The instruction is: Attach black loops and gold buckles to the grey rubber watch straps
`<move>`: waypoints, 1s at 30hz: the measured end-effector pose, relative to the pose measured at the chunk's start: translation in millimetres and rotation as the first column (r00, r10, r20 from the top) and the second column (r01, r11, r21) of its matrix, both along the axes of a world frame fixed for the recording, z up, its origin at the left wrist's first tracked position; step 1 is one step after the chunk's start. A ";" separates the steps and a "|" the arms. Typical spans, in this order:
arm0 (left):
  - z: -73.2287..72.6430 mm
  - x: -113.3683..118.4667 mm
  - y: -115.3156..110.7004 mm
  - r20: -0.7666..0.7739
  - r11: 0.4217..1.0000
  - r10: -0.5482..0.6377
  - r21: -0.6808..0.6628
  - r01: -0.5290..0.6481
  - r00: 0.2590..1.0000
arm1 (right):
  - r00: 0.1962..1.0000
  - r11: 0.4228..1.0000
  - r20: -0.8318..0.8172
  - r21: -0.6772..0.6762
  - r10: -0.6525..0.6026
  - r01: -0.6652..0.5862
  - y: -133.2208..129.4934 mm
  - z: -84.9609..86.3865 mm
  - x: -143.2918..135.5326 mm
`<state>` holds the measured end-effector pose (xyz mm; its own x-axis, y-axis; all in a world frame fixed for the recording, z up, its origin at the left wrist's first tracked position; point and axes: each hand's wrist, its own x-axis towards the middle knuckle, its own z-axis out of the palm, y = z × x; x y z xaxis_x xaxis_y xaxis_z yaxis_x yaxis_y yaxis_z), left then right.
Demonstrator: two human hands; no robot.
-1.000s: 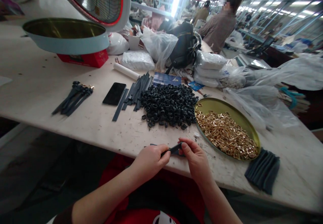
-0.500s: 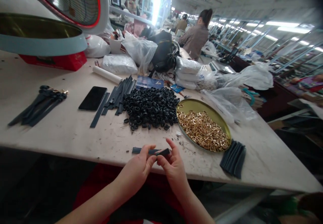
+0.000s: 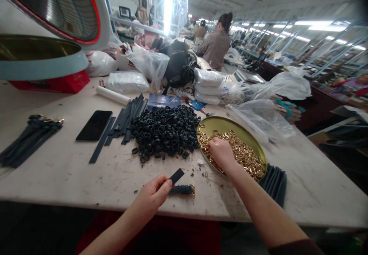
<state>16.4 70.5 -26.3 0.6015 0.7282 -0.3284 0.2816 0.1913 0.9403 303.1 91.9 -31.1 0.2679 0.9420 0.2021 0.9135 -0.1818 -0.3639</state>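
My left hand (image 3: pixel 156 190) pinches a flat dark strap (image 3: pixel 177 176) near the table's front edge, its square end sticking out past my thumb. Just below it a second dark strap (image 3: pixel 181 189) with a gold buckle at its right end lies on the table, partly covered by my fingers. My right hand (image 3: pixel 221 152) reaches into a round tray (image 3: pixel 247 132) of small gold buckles (image 3: pixel 250 161), fingers closed together down among them. What those fingertips grip is hidden. Left of the tray is a heap of small black loops (image 3: pixel 166 128).
Flat dark strips (image 3: pixel 129 113) and a black phone (image 3: pixel 94 125) lie left of the loops. A bundle of buckled straps (image 3: pixel 31 138) is at far left, more dark strips (image 3: pixel 274 184) right of the tray. Plastic bags (image 3: pixel 207 82) and a fan (image 3: pixel 57 10) stand behind.
My right hand has left the strap and moved right into the buckle tray. My left hand still holds the strap, and a gold buckle on the lying strap now shows. The view has shifted.
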 end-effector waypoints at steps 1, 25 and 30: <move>-0.3 -0.5 -0.3 -0.002 1.000 -0.001 -0.002 0.001 1.000 | 1.000 1.000 -0.021 0.003 0.004 -0.004 1.1 -0.4 1.7; 14.9 -37.7 -45.6 0.008 0.962 0.032 0.272 -0.033 0.999 | -0.027 0.997 -1.000 -0.003 -0.001 0.080 -110.5 22.5 -165.2; 25.5 -47.7 -57.0 -0.100 0.891 -0.036 0.447 0.078 0.994 | -0.362 0.984 -0.924 -0.162 -0.124 0.077 -119.2 16.3 -185.4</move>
